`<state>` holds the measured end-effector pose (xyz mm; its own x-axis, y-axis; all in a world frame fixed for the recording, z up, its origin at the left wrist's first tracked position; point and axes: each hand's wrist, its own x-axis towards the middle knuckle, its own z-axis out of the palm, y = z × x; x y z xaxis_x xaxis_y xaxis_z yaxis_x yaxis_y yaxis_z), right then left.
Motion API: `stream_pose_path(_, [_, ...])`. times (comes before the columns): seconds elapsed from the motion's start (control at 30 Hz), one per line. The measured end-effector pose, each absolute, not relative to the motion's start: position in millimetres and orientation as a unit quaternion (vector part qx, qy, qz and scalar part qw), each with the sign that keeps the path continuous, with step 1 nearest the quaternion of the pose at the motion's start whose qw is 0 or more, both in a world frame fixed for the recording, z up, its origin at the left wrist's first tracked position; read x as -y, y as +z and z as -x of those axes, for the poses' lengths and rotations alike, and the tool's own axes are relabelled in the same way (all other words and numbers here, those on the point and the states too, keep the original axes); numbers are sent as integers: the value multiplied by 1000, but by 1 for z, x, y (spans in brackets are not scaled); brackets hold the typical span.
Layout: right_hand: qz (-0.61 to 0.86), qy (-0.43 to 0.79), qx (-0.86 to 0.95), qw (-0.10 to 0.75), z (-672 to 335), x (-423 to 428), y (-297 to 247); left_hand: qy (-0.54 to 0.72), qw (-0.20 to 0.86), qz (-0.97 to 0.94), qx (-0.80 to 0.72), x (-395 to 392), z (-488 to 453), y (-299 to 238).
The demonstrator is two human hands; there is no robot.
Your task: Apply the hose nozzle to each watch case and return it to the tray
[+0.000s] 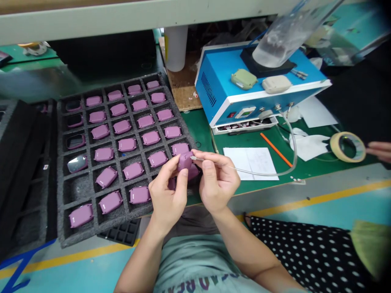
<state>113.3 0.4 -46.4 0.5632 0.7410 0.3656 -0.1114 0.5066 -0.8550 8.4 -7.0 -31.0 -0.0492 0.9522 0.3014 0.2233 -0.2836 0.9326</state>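
Left hand [166, 194] narrow, thumb and fingertips pinching a rounded mauve plastic case [185, 161] in the air just above the foam tray's lower right corner; case tilted, long axis hard to judge, one side facing right; right hand [217, 181] narrow too, thumb and forefinger holding a thin clear tube [253, 172] with a metal tip, long axis near level, tip pointing left against the case; tube runs right and up to a blue metal bench unit [214, 91]; left of the hands, a dark grey foam tray [91, 235] holds rows of mauve cases [104, 154] in square cells; further right, an orange pencil [276, 149], a yellow masking tape roll [347, 146]; another person's fingers [380, 151] at right edge.
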Motion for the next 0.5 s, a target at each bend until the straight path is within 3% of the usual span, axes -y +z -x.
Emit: stream_pose_path(0.5, [423,280,376,776,-113,1,-44,532,351,-592,-493,7,-8,-29])
